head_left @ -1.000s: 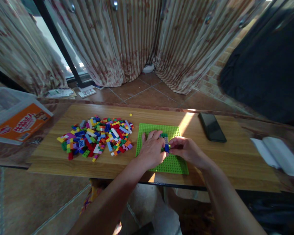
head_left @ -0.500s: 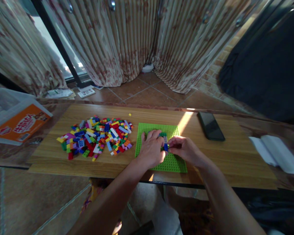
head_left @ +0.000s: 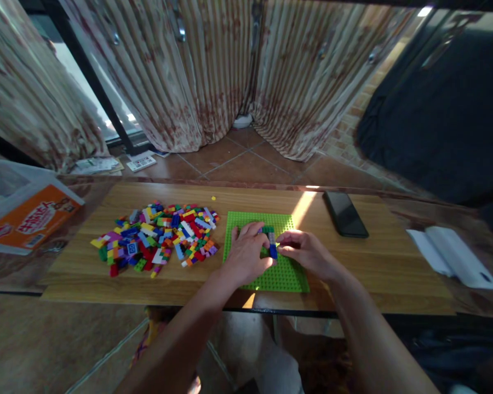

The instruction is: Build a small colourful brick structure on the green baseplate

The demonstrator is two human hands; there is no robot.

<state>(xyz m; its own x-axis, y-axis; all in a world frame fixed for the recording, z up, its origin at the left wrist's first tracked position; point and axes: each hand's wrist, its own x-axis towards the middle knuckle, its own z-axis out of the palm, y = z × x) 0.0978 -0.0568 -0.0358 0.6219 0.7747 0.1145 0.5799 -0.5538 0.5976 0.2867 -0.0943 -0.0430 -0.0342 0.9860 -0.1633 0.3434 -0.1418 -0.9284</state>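
Note:
A green studded baseplate (head_left: 290, 279) lies in the middle of the wooden table. On it stands a small build of bricks, with a dark green brick (head_left: 268, 229) at the back and a blue brick (head_left: 273, 252) nearer me. My left hand (head_left: 248, 253) reaches over the build from the left, fingers spread and bent, thumb apart and close to the blue brick; its palm hides part of the build. From the right, my right hand (head_left: 306, 250) has thumb and forefinger closed together at the blue brick's side. Whatever is between those fingertips is too small to make out.
Left of the plate is a heap of loose coloured bricks (head_left: 160, 235), with a lone yellow brick (head_left: 213, 198) behind it. A clear box with an orange label (head_left: 35, 219) stands far left. To the right lie a black phone (head_left: 345, 214) and a white object (head_left: 460, 257).
The whole view has shifted slightly. My left hand's forefinger and thumb have drawn back a little from the blue brick, showing more of the build. My right hand stays at its right side.

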